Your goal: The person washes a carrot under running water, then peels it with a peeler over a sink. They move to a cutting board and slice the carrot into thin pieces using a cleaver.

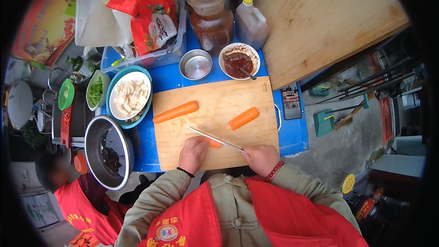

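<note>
My right hand (262,159) grips the handle of a kitchen knife (214,138), its blade slanting up to the left over the wooden cutting board (212,92). Under and beside the blade lies a piece of carrot (213,142), partly covered by the knife and my fingers. My left hand (193,154) holds that piece down, fingers curled close to the blade. Farther up the board, a long peeled carrot (176,111) rests at the left. A shorter carrot piece (244,118) with a cut end lies at the right.
Left of the board stand a white bowl of sliced pale vegetable (148,85) and a steel basin (127,157). Behind it are a steel bowl (196,64) and a bowl of dark red sauce (237,62). A phone (291,101) lies at right. Another person (85,206) is at lower left.
</note>
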{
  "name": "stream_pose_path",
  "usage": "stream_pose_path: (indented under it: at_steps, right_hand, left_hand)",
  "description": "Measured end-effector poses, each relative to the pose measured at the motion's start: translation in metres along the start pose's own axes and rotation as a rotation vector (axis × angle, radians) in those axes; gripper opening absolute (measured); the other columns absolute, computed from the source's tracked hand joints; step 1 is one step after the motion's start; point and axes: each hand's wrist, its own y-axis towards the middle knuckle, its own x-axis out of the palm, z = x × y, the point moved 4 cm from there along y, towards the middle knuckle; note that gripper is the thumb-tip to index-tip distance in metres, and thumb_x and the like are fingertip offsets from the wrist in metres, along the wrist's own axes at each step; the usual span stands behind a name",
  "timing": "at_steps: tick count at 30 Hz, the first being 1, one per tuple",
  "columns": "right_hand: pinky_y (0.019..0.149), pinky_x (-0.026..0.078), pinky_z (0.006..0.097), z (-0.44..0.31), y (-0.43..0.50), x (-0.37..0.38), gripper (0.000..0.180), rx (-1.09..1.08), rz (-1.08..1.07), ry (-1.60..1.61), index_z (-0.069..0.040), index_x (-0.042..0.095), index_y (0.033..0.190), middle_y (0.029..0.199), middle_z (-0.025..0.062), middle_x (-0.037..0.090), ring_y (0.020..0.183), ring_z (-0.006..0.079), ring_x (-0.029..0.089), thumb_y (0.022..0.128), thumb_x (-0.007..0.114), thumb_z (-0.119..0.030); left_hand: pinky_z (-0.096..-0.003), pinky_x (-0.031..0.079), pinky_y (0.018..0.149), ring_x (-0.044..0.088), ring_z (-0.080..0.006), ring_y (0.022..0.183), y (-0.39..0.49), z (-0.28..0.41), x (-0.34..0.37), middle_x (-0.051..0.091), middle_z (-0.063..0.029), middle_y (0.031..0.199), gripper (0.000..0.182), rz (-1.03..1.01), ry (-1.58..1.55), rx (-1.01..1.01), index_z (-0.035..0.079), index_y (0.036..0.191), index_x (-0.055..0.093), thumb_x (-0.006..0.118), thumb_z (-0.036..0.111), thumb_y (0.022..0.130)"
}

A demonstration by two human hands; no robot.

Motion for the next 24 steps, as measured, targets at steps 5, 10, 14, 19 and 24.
stream_pose_path:
  at_steps: [5, 10, 14, 19, 24]
  right_hand:
    - [0.056, 0.051, 0.0481, -0.002, 0.008, 0.002, 0.021, -0.07, -0.031, -0.055, -0.012, 0.064, 0.075, 0.064, 0.0123, 0.064, 0.061, 0.0328, 0.065, 0.09, 0.062, -0.026]
    - [0.055, 0.051, 0.0474, -0.002, 0.017, 0.003, 0.021, -0.096, -0.058, -0.09, -0.012, 0.065, 0.075, 0.063, 0.0118, 0.064, 0.06, 0.032, 0.066, 0.09, 0.062, -0.028]
    - [0.056, 0.051, 0.0472, -0.006, 0.022, 0.005, 0.021, -0.094, -0.075, -0.108, -0.012, 0.066, 0.076, 0.064, 0.0121, 0.064, 0.062, 0.0322, 0.066, 0.09, 0.062, -0.028]
    - [0.057, 0.052, 0.0473, -0.013, 0.023, 0.007, 0.021, -0.077, -0.092, -0.095, -0.012, 0.066, 0.077, 0.067, 0.0124, 0.065, 0.063, 0.0328, 0.066, 0.091, 0.061, -0.028]
    - [0.057, 0.051, 0.048, -0.016, 0.02, 0.009, 0.021, -0.071, -0.094, -0.102, -0.012, 0.065, 0.079, 0.066, 0.0127, 0.064, 0.063, 0.0332, 0.066, 0.092, 0.061, -0.029]
  left_hand:
    - [-0.0402, 0.053, 0.082, 0.062, -0.0327, 0.099, -0.002, -0.003, 0.006, 0.065, -0.0129, 0.107, 0.025, 0.054, -0.013, 0.067, 0.005, 0.104, 0.071, 0.072, 0.004, 0.08]
    - [-0.04, 0.053, 0.08, 0.063, -0.0321, 0.096, -0.005, -0.002, 0.007, 0.066, -0.0123, 0.104, 0.025, 0.101, -0.023, 0.101, 0.004, 0.103, 0.07, 0.073, 0.004, 0.078]
    - [-0.04, 0.053, 0.08, 0.063, -0.0307, 0.094, -0.005, 0.0, 0.01, 0.066, -0.0106, 0.101, 0.025, 0.128, -0.063, 0.154, 0.006, 0.1, 0.071, 0.077, 0.006, 0.076]
    - [-0.0398, 0.053, 0.079, 0.063, -0.0303, 0.092, -0.002, -0.004, 0.011, 0.066, -0.0093, 0.099, 0.022, 0.155, -0.079, 0.192, 0.007, 0.096, 0.071, 0.078, 0.008, 0.075]
    - [-0.04, 0.052, 0.076, 0.063, -0.0307, 0.09, -0.004, -0.008, 0.011, 0.064, -0.0093, 0.098, 0.022, 0.145, -0.098, 0.194, 0.007, 0.095, 0.071, 0.079, 0.009, 0.075]
